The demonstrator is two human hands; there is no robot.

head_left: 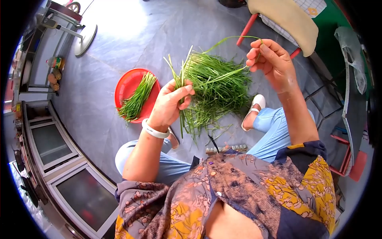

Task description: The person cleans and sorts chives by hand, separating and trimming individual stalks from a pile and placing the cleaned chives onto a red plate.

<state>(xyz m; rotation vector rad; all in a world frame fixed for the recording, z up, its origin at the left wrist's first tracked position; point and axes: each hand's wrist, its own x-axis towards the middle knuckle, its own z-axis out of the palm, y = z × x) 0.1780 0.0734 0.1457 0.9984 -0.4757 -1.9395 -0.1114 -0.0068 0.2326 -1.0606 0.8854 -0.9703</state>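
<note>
My left hand (174, 101) is closed around a small bunch of garlic chives (181, 77), whose pale ends stick up above the fingers. Raised to the right, my right hand (272, 63) pinches a single long chive blade (230, 38) between thumb and fingertips; the blade arcs off to the left. Below and between both hands a large loose pile of chives (221, 79) lies on the floor. Left of my left hand, a red round tray (153, 105) holds a neat bundle of chives (139, 95).
Grey tiled floor (99, 103) surrounds the pile. Glass-fronted cabinets (79, 191) line the left side. A red-legged stool with a beige cushion (286, 20) stands at the upper right. A round white stand base (85, 42) sits at the upper left. My feet flank the pile.
</note>
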